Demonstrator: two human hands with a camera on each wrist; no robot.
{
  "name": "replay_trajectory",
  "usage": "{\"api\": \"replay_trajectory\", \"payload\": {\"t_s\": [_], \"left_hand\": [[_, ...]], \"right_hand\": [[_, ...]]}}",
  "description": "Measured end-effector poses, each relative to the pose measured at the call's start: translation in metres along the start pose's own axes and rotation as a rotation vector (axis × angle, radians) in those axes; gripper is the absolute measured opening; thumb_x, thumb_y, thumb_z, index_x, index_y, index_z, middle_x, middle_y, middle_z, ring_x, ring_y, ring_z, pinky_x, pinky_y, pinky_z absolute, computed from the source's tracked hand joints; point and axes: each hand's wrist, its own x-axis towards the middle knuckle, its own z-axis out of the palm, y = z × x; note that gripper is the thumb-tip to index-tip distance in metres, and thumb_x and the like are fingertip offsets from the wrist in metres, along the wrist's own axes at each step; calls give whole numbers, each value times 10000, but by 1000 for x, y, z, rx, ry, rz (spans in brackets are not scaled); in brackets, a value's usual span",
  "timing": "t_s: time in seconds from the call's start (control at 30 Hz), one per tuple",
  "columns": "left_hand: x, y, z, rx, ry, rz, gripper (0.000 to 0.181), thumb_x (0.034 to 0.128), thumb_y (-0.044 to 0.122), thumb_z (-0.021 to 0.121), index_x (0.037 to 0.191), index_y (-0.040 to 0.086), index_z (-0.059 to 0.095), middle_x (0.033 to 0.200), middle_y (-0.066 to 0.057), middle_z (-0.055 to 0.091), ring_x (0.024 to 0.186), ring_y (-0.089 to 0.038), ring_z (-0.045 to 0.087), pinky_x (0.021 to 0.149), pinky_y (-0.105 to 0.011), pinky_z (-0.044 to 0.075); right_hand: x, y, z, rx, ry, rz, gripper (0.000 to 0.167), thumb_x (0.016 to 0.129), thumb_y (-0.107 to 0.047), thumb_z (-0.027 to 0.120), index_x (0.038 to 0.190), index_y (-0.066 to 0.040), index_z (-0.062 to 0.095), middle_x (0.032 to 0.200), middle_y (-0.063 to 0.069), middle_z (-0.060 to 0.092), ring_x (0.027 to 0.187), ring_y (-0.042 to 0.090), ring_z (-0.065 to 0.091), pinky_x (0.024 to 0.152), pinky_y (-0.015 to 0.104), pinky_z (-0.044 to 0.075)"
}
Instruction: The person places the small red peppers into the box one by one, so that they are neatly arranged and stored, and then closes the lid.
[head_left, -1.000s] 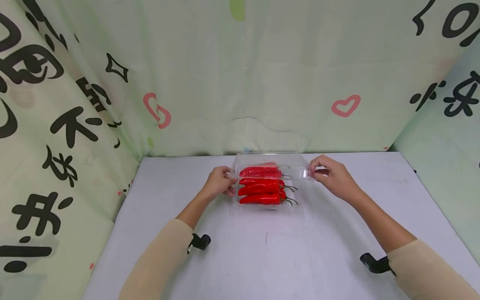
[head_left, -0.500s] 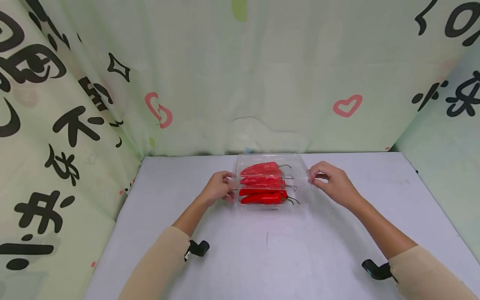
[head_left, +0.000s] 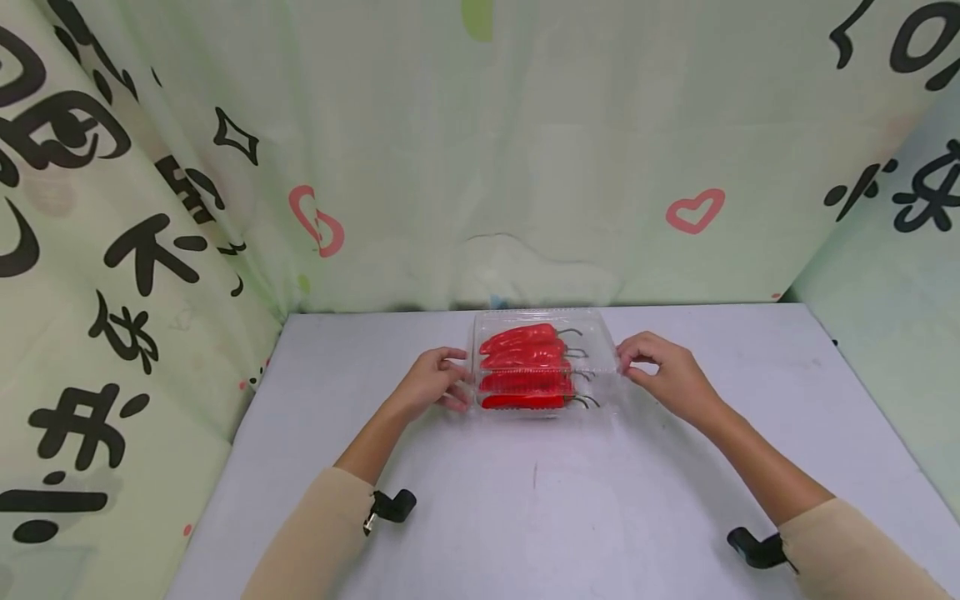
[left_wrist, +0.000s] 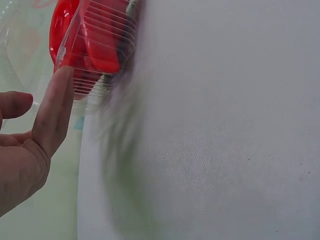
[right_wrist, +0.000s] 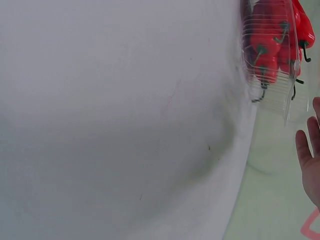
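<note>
A clear plastic container [head_left: 542, 412] with ribbed walls holds several red chili peppers [head_left: 525, 358] with green stems. Its hinged clear lid [head_left: 600, 337] slopes over them from the back, and its front edge stands above the front peppers. My left hand [head_left: 433, 382] is at the left side; in the left wrist view its long fingers [left_wrist: 55, 107] lie fairly straight against the container's rim, the thumb apart. At the right, my right hand [head_left: 666, 367] pinches the lid's edge between thumb and index finger. Only some fingers [right_wrist: 303, 147] of it show in the right wrist view.
The container stands near the back edge of a white table [head_left: 540, 508]. Behind and on both sides hangs a pale green curtain [head_left: 420, 167] with black characters and pink hearts. Black wrist mounts [head_left: 393, 506] stick out from the sleeves.
The lid has swung down and forward over the peppers. My right hand has come down and toward me with it, while my left hand has slid slightly down along the left side.
</note>
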Motion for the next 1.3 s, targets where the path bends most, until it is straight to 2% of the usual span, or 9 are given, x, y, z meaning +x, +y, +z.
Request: {"api": "replay_trajectory", "payload": {"t_s": [0.27,0.47,0.57,0.7,0.77,0.83,0.97,1.13,1.3], "left_hand": [[-12,-2,-1,-7,-35,10,477,1083,298,528,1486,50,465,1238,-163,697,844,-245,772,716,-370,659],[-21,-2,4,-23,-26,20,469,1069,234,504,1484,20,457,1238,-177,690,815,-248,765,693,-373,659],[-24,-2,8,-17,-7,7,490,1036,196,541,1489,28,456,1219,-175,693,778,-247,769,674,-370,657],[-26,-4,11,-3,-4,-6,528,1019,186,589,1504,33,446,1187,-169,677,732,-239,767,652,-363,654],[-27,-5,12,5,-10,-10,533,1010,172,588,1502,23,447,1164,-175,675,703,-230,759,640,-360,652],[-27,-6,12,18,-17,-17,533,999,151,577,1496,8,449,1133,-189,687,668,-216,745,623,-353,649],[-28,-7,12,47,-38,-26,514,974,123,576,1452,-37,478,1050,-224,725,609,-199,715,593,-347,643],[-28,-9,13,73,-58,-11,383,973,104,595,1309,-80,587,924,-228,729,584,-184,702,585,-342,642],[-28,-10,13,71,-70,8,276,972,69,618,1188,-101,646,838,-192,723,576,-169,697,587,-350,645]], "right_hand": [[-9,3,9,22,25,-30,353,794,143,793,839,-185,673,1024,3,710,977,-79,588,876,-11,452],[-14,3,14,2,24,-14,338,795,130,799,854,-178,674,1050,7,705,987,-43,597,881,19,486],[-16,2,15,-8,31,-17,337,791,128,804,859,-177,678,1063,12,709,991,-20,609,880,54,520],[-19,2,17,-17,30,-19,334,784,125,812,869,-171,682,1087,29,712,994,49,637,878,21,492],[-20,2,18,-16,30,-15,331,781,125,815,875,-165,683,1096,37,714,998,45,637,876,11,485],[-21,2,19,-1,35,-16,330,776,131,815,887,-151,684,1104,50,715,1013,-2,621,872,58,528],[-24,2,19,53,42,-4,333,777,158,796,921,-119,680,1133,81,708,1058,-126,558,859,168,594],[-29,-1,18,86,24,16,328,804,170,759,964,-105,679,1178,100,692,1095,-174,519,853,208,610],[-32,-4,15,98,-21,53,281,856,140,719,1002,-100,701,1228,107,687,1105,-195,502,857,136,583]]}}
